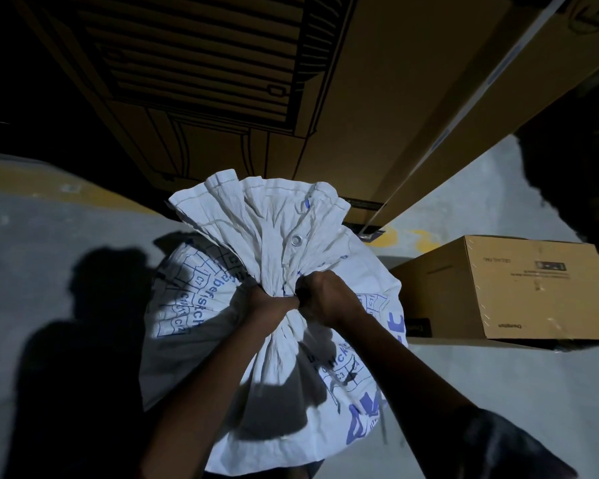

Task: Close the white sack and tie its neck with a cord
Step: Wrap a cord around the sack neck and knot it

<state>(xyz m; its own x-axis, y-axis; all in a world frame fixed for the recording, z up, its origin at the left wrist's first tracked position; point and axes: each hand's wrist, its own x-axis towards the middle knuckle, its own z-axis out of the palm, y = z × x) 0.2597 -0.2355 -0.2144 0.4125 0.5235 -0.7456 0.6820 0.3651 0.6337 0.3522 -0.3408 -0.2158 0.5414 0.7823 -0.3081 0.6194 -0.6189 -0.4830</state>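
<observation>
The white sack (201, 340) with blue print stands on the floor right below me. Its mouth is bunched into a narrow neck (281, 278), and the loose top fans out above, showing a metal eyelet (296, 240). My left hand (268, 302) clasps the neck from the left. From the right, my right hand (329, 297) squeezes the same bunch, and the two hands touch. I see no cord around the neck; a thin dark strand (382, 413) hangs at the sack's lower right side.
A tall printed cardboard box (377, 98) rises just behind the sack. A smaller cardboard box (540, 292) lies on the grey concrete floor (49, 229) to the right. My shadow falls on the floor at left. Yellow paint marks run along the floor near the boxes.
</observation>
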